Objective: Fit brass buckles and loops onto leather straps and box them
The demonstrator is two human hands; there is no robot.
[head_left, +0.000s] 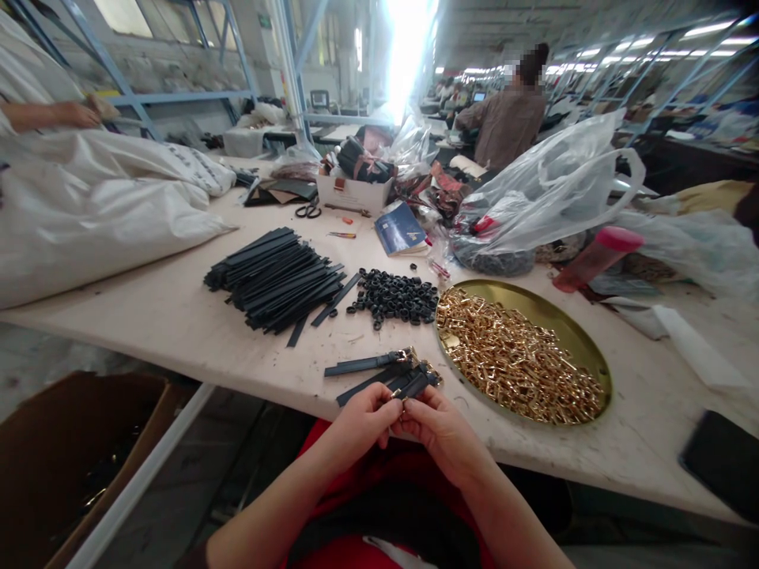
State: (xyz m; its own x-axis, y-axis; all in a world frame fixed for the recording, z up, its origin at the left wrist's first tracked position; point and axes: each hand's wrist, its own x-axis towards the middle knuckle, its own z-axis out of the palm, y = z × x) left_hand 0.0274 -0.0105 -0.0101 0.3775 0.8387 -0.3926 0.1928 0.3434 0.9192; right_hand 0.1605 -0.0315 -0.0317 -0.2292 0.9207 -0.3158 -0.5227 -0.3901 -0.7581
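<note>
Both our hands are closed in a fingertip pinch, left hand (pixel 375 412) and right hand (pixel 437 420) meeting thumb to thumb at the near edge of the desk (pixel 183 288). Held between them: a small gold piece (pixel 396 393), mostly hidden by the fingers. Can't tell whether a strap end is in the grip too. Just beyond the fingertips lie a few dark straps with gold fittings (pixel 363 364); the nearest may be touching us, can't confirm. Farther ahead: dark loops (pixel 396 298). Ahead-left: stacked dark strips (pixel 278 280). Right of the hands: round tray (pixel 566 312) heaped with loose gold hardware (pixel 510 352). To do this bit well, we'd let the left steady the piece and the right do the fine turning, pinch by the edges, and keep it light so the metal doesn't slip or get scratched. Staying over the desk seems wise; a drop off the edge could easily get lost.
</note>
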